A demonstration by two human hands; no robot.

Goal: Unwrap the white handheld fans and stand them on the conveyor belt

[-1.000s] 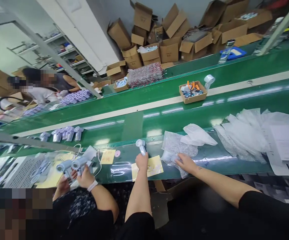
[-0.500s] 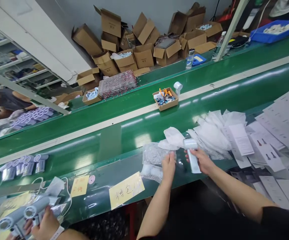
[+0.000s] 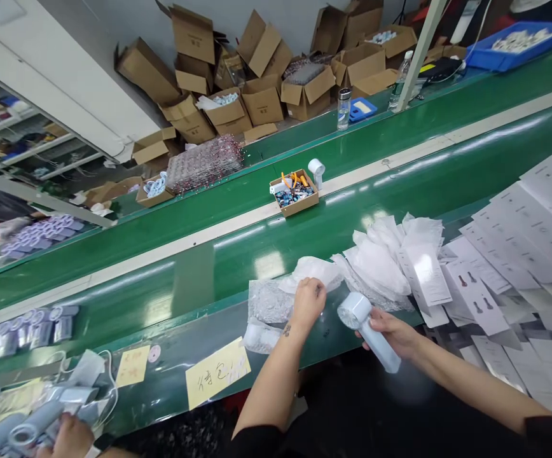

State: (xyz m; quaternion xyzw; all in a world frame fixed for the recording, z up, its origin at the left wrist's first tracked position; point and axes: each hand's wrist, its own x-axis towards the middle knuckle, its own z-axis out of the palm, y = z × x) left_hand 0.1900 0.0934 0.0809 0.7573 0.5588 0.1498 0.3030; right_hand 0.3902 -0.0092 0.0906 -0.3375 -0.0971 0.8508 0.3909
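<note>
A light-blue handheld fan is in my right hand, which is closed round its handle; the round head points up and left. My left hand is closed at the near edge of a white foam bag, fingertips pinched against it and partly hidden. Left of that hand lies a clear bubble-wrap bag, with a wrapped white item below it. A fanned pile of white foam bags spreads to the right of the pinched one.
Printed leaflets cover the right side. A handwritten yellow card lies on the bench's front edge. A co-worker's hand touches fans at lower left. On the green conveyor stands a small carton of tools; open cardboard boxes line the back.
My right hand has lowered the fan towards me and tilted it, so its round head shows more. My left hand has moved up onto the white foam bag. The whole view has shifted slightly.
</note>
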